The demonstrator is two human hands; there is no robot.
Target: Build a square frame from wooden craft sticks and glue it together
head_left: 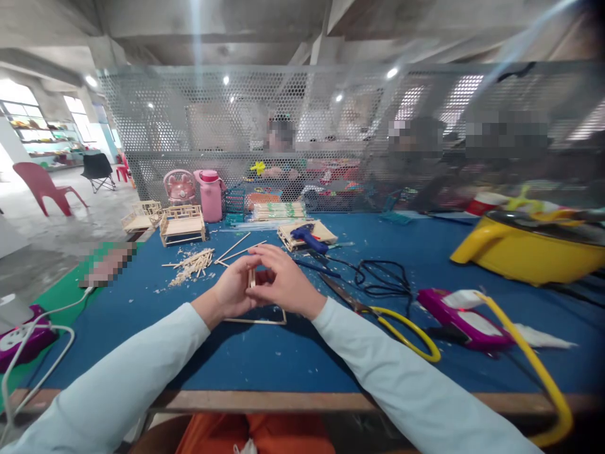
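My left hand [232,289] and my right hand [287,285] come together over the middle of the blue table. Between their curled fingers are short pale wooden sticks [252,277], partly hidden, so I cannot tell how many. Under the hands lies a thin wooden stick frame [258,321], mostly covered by them. Just behind to the left is a pile of short cut sticks [193,265], with longer sticks [241,250] beside it. A blue glue gun [309,238] rests on a flat stick-built piece [288,234] beyond my right hand.
Large scissors [401,325] with yellow handles lie right of my right forearm, near a coiled black cord [385,277]. Farther right are a purple power strip [466,321] and a yellow electric pan [534,249]. Small stick-built beds [183,224] and a pink flask [210,197] stand at back left.
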